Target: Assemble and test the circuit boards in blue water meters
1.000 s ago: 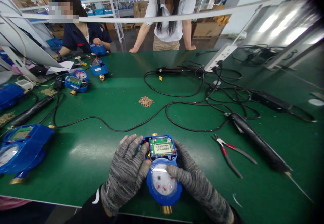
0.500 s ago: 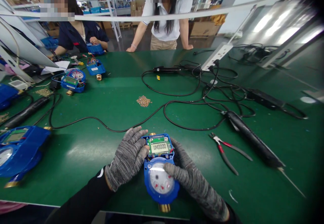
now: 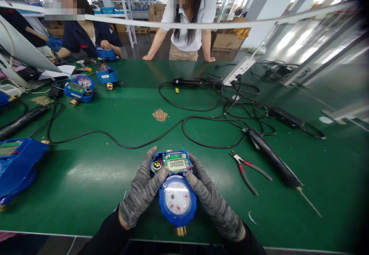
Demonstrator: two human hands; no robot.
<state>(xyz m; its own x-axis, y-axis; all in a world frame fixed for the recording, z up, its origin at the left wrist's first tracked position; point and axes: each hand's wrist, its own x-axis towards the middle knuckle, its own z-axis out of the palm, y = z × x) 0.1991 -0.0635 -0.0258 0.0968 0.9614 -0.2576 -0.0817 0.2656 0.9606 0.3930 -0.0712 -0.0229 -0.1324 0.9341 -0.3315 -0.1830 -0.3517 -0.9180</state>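
A blue water meter (image 3: 177, 201) lies on the green table in front of me, its brass fitting pointing my way. Its round dial faces up, and the uncovered circuit board beyond it carries a small display reading roughly "UH0000". Around the left side of the board housing my left hand (image 3: 144, 187) is closed, thumb by the board's corner. My right hand (image 3: 209, 193) grips the opposite side, thumb resting near the joint between dial and housing. Both hands wear grey knit gloves with bare fingertips. Fingers under the housing are hidden.
Cutting pliers (image 3: 245, 170) and a black electric screwdriver (image 3: 272, 157) lie to the right. Beyond the meter is a pile of small screws (image 3: 160, 115). Cords run to a power strip (image 3: 239, 71). Another blue meter (image 3: 21, 170) sits at left. Two people are across the table.
My left hand has shifted from lying over the housing's left part to gripping its side, uncovering a round component there. My right thumb has moved off the dial up toward the board.
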